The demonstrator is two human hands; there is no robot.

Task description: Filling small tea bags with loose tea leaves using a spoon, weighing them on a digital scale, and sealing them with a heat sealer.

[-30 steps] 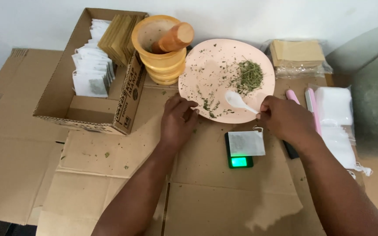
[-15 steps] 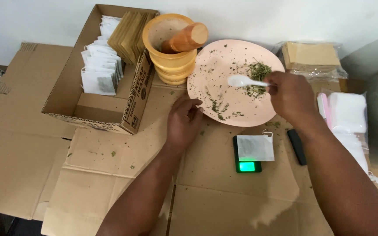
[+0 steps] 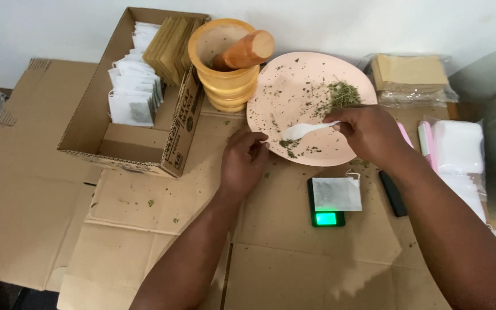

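Broadly, flattened cardboard covers the floor, and an open carton of white sachets sits well left of the pink plate. Touching the plate's left rim, a wooden mortar holds a pestle. The right hand, fingers pinched on a white spoon, hovers over the plate; the left hand, fingers curled narrow, touches its near edge. Just below the plate, a small scale carries a sachet.

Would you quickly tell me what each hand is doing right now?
Left hand: fingers curled at the pink plate rim; contents cannot be told.
Right hand: closed on the white spoon over the plate.
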